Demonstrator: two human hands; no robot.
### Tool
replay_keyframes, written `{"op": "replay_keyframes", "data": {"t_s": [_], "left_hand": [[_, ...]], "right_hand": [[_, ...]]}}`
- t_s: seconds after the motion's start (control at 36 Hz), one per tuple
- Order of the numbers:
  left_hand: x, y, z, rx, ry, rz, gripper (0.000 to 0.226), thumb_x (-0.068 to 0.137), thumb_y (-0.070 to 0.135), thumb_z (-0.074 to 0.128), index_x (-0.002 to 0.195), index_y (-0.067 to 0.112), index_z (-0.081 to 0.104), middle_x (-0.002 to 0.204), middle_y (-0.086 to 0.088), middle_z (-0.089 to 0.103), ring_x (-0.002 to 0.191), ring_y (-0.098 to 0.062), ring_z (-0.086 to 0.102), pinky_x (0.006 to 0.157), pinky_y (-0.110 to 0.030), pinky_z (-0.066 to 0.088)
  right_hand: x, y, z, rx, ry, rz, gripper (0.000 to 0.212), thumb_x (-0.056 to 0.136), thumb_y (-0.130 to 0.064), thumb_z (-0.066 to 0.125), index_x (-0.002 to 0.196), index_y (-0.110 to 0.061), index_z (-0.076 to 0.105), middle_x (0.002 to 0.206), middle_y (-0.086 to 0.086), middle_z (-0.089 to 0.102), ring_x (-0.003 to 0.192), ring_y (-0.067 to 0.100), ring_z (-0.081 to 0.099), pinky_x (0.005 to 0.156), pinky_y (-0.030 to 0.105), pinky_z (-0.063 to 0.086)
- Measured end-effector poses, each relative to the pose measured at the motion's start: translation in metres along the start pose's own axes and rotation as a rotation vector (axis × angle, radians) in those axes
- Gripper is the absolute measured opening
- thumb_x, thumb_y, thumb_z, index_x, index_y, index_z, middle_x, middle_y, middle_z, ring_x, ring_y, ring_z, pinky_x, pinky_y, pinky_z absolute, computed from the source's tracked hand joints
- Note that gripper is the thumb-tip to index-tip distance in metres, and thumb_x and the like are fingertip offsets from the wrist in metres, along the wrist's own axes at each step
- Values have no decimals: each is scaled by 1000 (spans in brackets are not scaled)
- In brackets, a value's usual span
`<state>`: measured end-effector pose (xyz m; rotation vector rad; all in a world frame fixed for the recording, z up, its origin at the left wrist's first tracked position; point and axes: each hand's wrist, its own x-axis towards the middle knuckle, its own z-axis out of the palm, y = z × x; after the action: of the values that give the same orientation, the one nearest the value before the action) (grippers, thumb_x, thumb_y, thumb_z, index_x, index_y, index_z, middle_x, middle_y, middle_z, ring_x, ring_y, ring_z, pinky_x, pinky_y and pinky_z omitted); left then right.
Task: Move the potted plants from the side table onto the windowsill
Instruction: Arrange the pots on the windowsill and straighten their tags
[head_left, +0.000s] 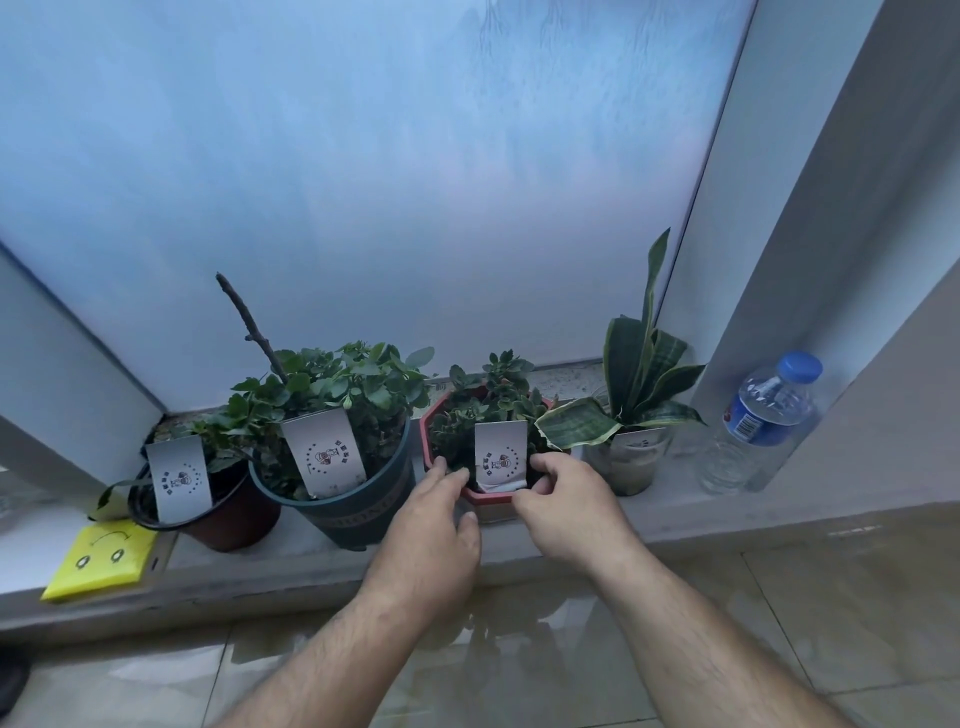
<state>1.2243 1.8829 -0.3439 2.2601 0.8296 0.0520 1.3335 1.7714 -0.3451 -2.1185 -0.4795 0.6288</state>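
Several potted plants stand in a row on the grey windowsill (291, 571). A red octagonal pot (429, 422) with a small succulent and a white card sits third from the left. My left hand (431, 525) holds its left front rim, thumb curled below. My right hand (561, 499) grips the right front rim, fingers curled at the card. To its left are a dark green pot (358, 512) with a leafy plant and a brown pot (228, 525). A snake plant in a clear pot (631, 462) stands to the right.
A water bottle (763, 415) stands at the sill's right end by the window reveal. A yellow packet (101, 561) lies at the left end. Frosted glass rises behind the plants. Glossy floor tiles (519, 665) lie below the sill.
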Motion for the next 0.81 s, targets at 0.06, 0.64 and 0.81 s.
{"op": "replay_keyframes", "data": {"t_s": [0.06, 0.64, 0.81], "left_hand": [[-1, 1, -1, 4, 3, 1, 56, 100, 19, 50, 154, 26, 37, 166, 8, 19, 152, -7, 15, 124, -32, 22], [3, 89, -30, -139, 202, 231, 49, 97, 31, 57, 144, 36, 47, 123, 12, 61, 112, -8, 62, 99, -38, 53], [19, 114, 1, -146, 97, 299, 39, 99, 20, 55, 137, 29, 53, 113, 16, 61, 99, 3, 59, 86, -17, 51]], "right_hand": [[-1, -1, -1, 4, -5, 4, 19, 86, -21, 60, 99, -34, 61, 67, -9, 60, 64, 11, 56, 63, 28, 47], [2, 2, -101, 330, 384, -19, 13, 90, -15, 61, 90, -26, 70, 82, -1, 74, 73, 17, 71, 71, 39, 59], [12, 52, -122, 151, 475, 100, 24, 92, -14, 58, 112, -21, 70, 98, -4, 73, 95, 23, 72, 87, 36, 57]]}}
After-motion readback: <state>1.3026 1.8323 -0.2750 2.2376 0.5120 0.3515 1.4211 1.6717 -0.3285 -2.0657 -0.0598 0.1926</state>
